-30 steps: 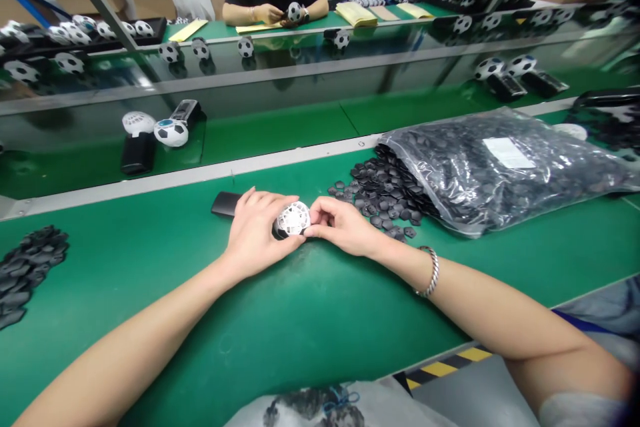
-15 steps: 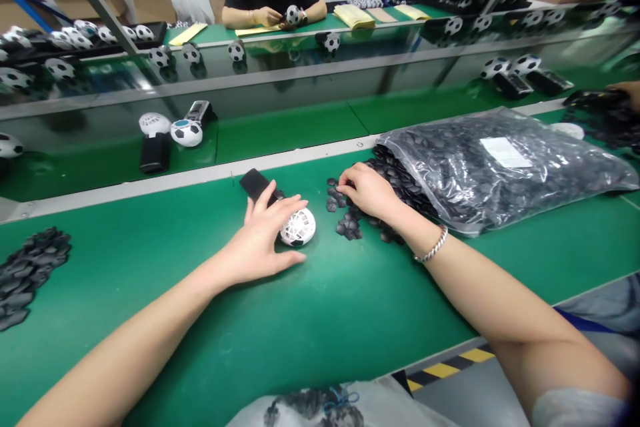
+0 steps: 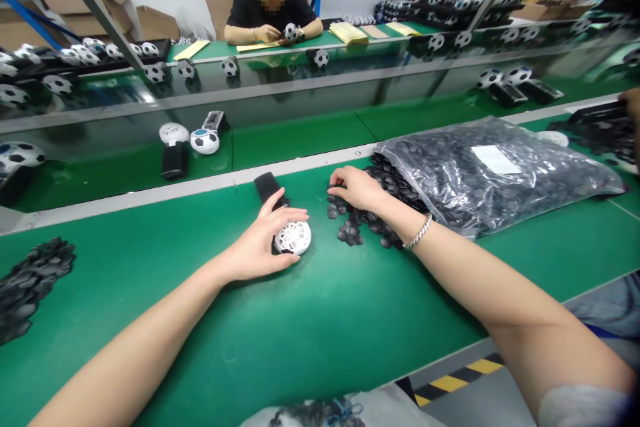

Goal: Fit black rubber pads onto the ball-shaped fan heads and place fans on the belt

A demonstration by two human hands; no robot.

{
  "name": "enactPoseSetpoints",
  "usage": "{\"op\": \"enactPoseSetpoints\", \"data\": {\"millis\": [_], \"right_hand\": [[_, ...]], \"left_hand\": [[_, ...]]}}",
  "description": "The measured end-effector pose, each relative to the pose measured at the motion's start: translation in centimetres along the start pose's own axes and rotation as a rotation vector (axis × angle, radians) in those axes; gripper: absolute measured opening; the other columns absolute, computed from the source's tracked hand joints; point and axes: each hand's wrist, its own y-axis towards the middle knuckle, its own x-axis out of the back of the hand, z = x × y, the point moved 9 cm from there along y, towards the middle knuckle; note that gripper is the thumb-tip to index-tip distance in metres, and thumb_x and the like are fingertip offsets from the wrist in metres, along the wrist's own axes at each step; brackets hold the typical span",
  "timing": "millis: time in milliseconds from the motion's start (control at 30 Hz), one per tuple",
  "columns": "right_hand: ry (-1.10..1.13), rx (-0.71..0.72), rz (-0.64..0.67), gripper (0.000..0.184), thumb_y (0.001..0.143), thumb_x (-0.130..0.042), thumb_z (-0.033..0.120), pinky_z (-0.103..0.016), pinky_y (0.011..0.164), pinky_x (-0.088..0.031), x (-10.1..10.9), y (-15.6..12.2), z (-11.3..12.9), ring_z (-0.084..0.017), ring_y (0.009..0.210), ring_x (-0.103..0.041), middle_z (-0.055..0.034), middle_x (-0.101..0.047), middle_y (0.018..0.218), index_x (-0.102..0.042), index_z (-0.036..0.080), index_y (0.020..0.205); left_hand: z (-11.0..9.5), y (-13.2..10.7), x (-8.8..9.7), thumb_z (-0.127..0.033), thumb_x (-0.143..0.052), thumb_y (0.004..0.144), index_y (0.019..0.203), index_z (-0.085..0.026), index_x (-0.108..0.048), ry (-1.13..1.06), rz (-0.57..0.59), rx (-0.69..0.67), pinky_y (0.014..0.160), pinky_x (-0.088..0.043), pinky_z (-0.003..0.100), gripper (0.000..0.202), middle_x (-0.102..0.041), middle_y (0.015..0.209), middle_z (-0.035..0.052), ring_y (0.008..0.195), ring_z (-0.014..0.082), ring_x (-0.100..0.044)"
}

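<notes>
A soccer-ball handheld fan (image 3: 294,238) lies on the green table, its white grille facing up and its black handle (image 3: 267,188) pointing away from me. Curved round the fan's head is my left hand (image 3: 255,240), thumb on the near side and fingers on the far side. To the right, my right hand (image 3: 357,188) pinches at the edge of a scatter of small black pentagon pieces (image 3: 350,232). A dark piece shows at its fingertips, partly hidden by them. More such pieces spill from the mouth of a clear plastic bag (image 3: 480,180) beside my right wrist.
A heap of black pieces (image 3: 33,283) lies at the far left. Beyond the metal rail, a green belt (image 3: 295,140) carries finished-looking fans (image 3: 205,141). Across it a person in black (image 3: 273,13) holds a ball-shaped fan. Another person's hand (image 3: 633,113) is at the right edge.
My view has shifted slightly. The fan has turned a little under my left hand, which closes more round it. My right hand stays at the black pieces. Fans on the belt have moved right.
</notes>
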Motion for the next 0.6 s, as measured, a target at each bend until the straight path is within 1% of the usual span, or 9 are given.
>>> {"op": "enactPoseSetpoints", "data": {"millis": [67, 133, 200, 267, 333, 433, 500, 567, 600], "right_hand": [[0.165, 0.024, 0.017, 0.009, 0.075, -0.068, 0.016, -0.023, 0.058, -0.040, 0.1, -0.3, 0.3, -0.014, 0.065, -0.055, 0.0003, -0.059, 0.071, -0.059, 0.016, 0.074], [0.352, 0.068, 0.031, 0.008, 0.076, -0.065, 0.015, -0.022, 0.057, -0.041, 0.3, -1.3, 1.1, -0.013, 0.062, -0.055, 0.0017, -0.058, 0.067, -0.060, 0.016, 0.081], [0.461, 0.159, 0.050, 0.013, 0.078, -0.060, 0.017, -0.023, 0.060, -0.043, 0.5, -3.1, 2.9, -0.014, 0.065, -0.056, 0.0006, -0.059, 0.072, -0.061, 0.017, 0.091], [0.484, 0.275, 0.066, 0.013, 0.082, -0.055, 0.019, -0.025, 0.065, -0.044, 0.9, -5.0, 4.9, -0.015, 0.071, -0.057, -0.0012, -0.060, 0.080, -0.061, 0.018, 0.093], [0.515, 0.337, 0.084, 0.009, 0.084, -0.051, 0.020, -0.026, 0.068, -0.045, 1.1, -6.5, 6.4, -0.015, 0.074, -0.057, -0.0020, -0.060, 0.084, -0.059, 0.018, 0.088], [0.593, 0.351, 0.120, 0.011, 0.085, -0.050, 0.021, -0.026, 0.069, -0.046, 1.1, -7.5, 7.4, -0.015, 0.074, -0.058, -0.0024, -0.061, 0.085, -0.054, 0.019, 0.096], [0.551, 0.409, 0.121, 0.015, 0.087, -0.046, 0.020, -0.028, 0.073, -0.046, 1.2, -7.8, 8.0, -0.017, 0.080, -0.058, -0.0035, -0.061, 0.088, -0.053, 0.019, 0.101], [0.477, 0.447, 0.094, 0.015, 0.088, -0.043, 0.019, -0.030, 0.076, -0.045, 1.3, -8.0, 8.3, -0.018, 0.084, -0.058, -0.0040, -0.062, 0.089, -0.055, 0.020, 0.098], [0.463, 0.433, 0.079, 0.014, 0.089, -0.043, 0.019, -0.030, 0.076, -0.046, 1.4, -8.0, 8.2, -0.018, 0.084, -0.058, -0.0039, -0.062, 0.089, -0.055, 0.020, 0.094]], "left_hand": [[0.2, -0.1, 0.0, -0.021, -0.065, 0.068, 0.121, -0.023, -0.044, -0.027, 0.031, -0.013, 0.108, -0.017, 0.053, 0.058, -0.042, 0.135, 0.0063, 0.136, 0.0273, -0.002], [0.2, -0.1, 0.1, -0.021, -0.066, 0.067, 0.121, -0.023, -0.045, -0.051, 0.046, -0.035, 0.108, -0.017, 0.053, 0.058, -0.042, 0.135, 0.0060, 0.137, 0.0271, -0.001], [0.2, -0.1, 0.3, -0.020, -0.067, 0.066, 0.121, -0.023, -0.046, -0.066, 0.050, -0.052, 0.108, -0.016, 0.053, 0.058, -0.042, 0.135, 0.0057, 0.137, 0.0271, -0.001], [0.2, 0.0, 0.3, -0.020, -0.067, 0.066, 0.120, -0.023, -0.046, -0.066, 0.053, -0.052, 0.108, -0.016, 0.053, 0.058, -0.042, 0.136, 0.0050, 0.137, 0.0274, 0.000], [0.1, 0.0, 0.3, -0.020, -0.066, 0.066, 0.120, -0.024, -0.046, -0.054, 0.052, -0.042, 0.108, -0.016, 0.053, 0.058, -0.039, 0.137, 0.0042, 0.137, 0.0277, -0.001], [0.0, -0.1, 0.1, -0.019, -0.064, 0.066, 0.123, -0.024, -0.044, -0.021, 0.024, -0.015, 0.108, -0.016, 0.053, 0.061, -0.035, 0.140, 0.0042, 0.137, 0.0281, -0.001], [0.0, -0.1, 0.0, -0.022, -0.065, 0.066, 0.124, -0.023, -0.044, -0.001, -0.007, 0.005, 0.108, -0.016, 0.053, 0.062, -0.031, 0.142, 0.0058, 0.136, 0.0291, -0.001], [0.2, -0.1, 0.0, -0.029, -0.068, 0.066, 0.124, -0.022, -0.044, 0.009, -0.030, 0.025, 0.107, -0.017, 0.054, 0.062, -0.029, 0.143, 0.0077, 0.136, 0.0304, -0.001], [0.3, -0.1, 0.0, -0.034, -0.068, 0.067, 0.123, -0.022, -0.045, 0.009, -0.037, 0.032, 0.107, -0.017, 0.054, 0.063, -0.029, 0.143, 0.0085, 0.136, 0.0310, -0.002]]}}
